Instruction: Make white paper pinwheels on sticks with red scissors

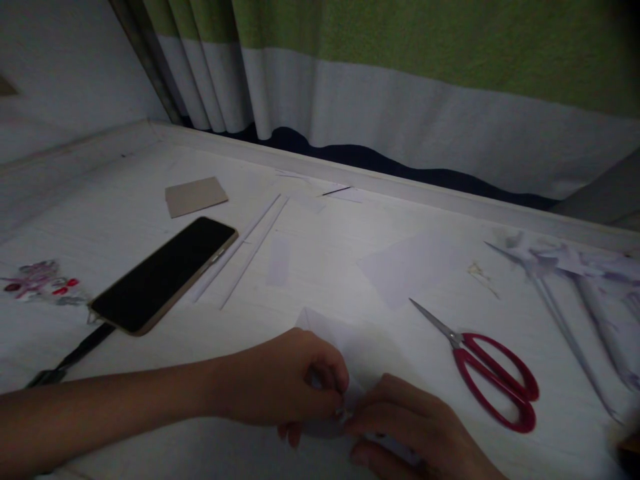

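here i see both hands low at the near edge of the counter [100,227], working on one folded sheet of white paper [345,340]. the left hand [280,383] comes in from the left with the forearm lying along the counter edge; its fingers are curled in and pinch the near part of the paper. the right hand [415,433] sits just beside it, at the bottom of the view, with its fingers also closed narrowly on the same paper, so the two sets of fingertips almost meet over the fold. the far corner of the paper sticks out beyond the left hand and rests flat on the counter.

just to the right of the paper lie red-handled scissors [493,373], blades closed and pointing up-left toward the middle of the counter. to the left, well apart from the hands, a dark phone [165,273] lies face up at a slant, with a black cable [75,357] running from its near end. beyond the phone sits a small brown card [196,196]. thin white paper strips [250,247] lie beside the phone, and another pale sheet [410,267] lies flat past the scissors. a green and white curtain [400,87] hangs behind the counter.
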`<state>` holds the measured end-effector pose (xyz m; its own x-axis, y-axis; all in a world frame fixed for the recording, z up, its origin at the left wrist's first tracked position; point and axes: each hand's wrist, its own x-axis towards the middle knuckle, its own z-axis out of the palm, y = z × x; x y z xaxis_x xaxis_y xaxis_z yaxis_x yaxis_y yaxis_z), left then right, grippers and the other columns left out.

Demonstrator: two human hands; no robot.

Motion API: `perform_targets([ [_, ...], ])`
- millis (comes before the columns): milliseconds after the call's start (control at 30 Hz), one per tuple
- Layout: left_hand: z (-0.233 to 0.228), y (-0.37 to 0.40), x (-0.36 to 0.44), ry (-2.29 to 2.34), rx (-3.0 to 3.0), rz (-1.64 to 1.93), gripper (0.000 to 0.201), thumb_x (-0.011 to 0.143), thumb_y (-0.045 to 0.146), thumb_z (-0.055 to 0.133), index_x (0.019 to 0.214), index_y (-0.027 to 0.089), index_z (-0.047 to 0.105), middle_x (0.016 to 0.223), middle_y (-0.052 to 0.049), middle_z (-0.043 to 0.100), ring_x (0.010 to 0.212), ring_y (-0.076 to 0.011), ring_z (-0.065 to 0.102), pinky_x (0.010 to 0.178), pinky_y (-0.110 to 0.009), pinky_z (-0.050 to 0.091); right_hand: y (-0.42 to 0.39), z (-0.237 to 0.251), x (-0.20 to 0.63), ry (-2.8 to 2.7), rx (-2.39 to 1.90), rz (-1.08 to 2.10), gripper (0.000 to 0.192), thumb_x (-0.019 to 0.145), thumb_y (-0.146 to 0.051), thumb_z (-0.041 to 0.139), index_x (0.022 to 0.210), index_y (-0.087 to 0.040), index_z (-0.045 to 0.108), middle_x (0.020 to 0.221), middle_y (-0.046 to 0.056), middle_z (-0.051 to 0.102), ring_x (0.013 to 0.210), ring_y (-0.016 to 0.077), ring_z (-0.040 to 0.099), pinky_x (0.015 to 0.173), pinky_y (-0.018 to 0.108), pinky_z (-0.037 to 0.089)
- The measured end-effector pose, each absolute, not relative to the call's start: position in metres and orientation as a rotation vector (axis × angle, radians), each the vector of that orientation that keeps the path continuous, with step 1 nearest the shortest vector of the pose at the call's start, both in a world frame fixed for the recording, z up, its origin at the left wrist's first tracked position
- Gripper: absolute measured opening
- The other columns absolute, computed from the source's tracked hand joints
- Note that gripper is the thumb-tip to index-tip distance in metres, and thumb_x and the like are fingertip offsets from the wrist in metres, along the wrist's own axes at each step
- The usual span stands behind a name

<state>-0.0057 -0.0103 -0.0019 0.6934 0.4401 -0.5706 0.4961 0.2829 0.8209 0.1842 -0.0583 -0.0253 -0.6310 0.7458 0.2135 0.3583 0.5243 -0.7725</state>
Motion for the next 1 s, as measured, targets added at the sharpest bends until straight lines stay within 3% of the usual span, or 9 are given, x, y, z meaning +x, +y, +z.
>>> perform_targets([
  [1000, -0.0011, -0.0097, -0.0064, 0.903, 1.35, -0.04, 0.014, 0.07, 0.022, 0.047, 0.069, 0.015, 0.059, 0.042, 0.007, 0.043, 0.037, -0.0057, 0.042, 0.032, -0.011, 0.033, -0.0631, -0.0297, 0.1861, -2.132, -0.941, 1.028, 0.016, 0.074, -0.013, 0.062, 0.089, -0.017, 0.063, 0.074, 0.004, 0.064, 0.066, 0.0105, 0.059, 0.056, 0.017, 0.049],
])
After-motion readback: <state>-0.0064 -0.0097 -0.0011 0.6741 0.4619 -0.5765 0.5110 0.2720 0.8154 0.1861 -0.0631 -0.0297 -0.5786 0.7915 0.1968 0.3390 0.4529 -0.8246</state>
